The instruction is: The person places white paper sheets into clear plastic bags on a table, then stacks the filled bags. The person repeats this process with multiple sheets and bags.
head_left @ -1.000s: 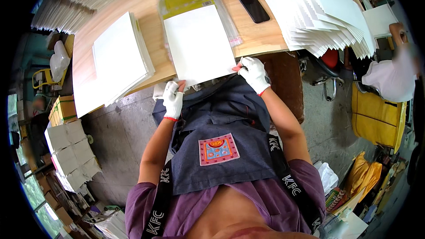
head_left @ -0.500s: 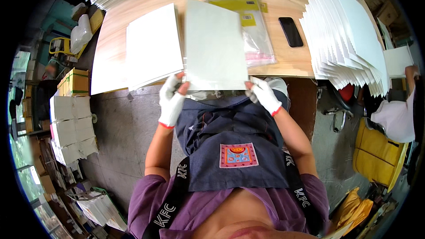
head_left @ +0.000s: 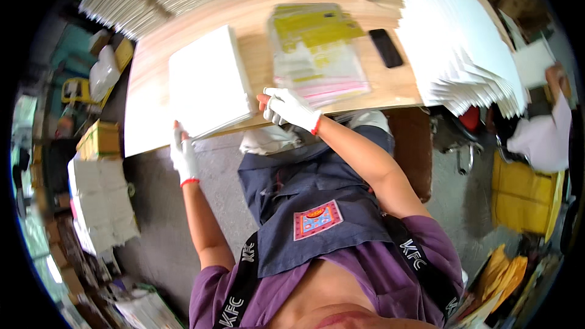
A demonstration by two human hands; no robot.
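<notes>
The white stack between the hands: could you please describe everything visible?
The white stack is a rectangular pile of paper-like sheets, with layered edges showing right and near. It lies flat on the wooden table, askew, by the near edge. The left hand is at its near left corner, the right hand beside its right edge; touch is unclear.

White sheet stack (head_left: pixel 206 82), flat, left of centre in frame.
Rectangular, plain top face, edges roughly aligned, layers visible along right side; sits skewed, lower-right corner closest to frame centre.
</notes>
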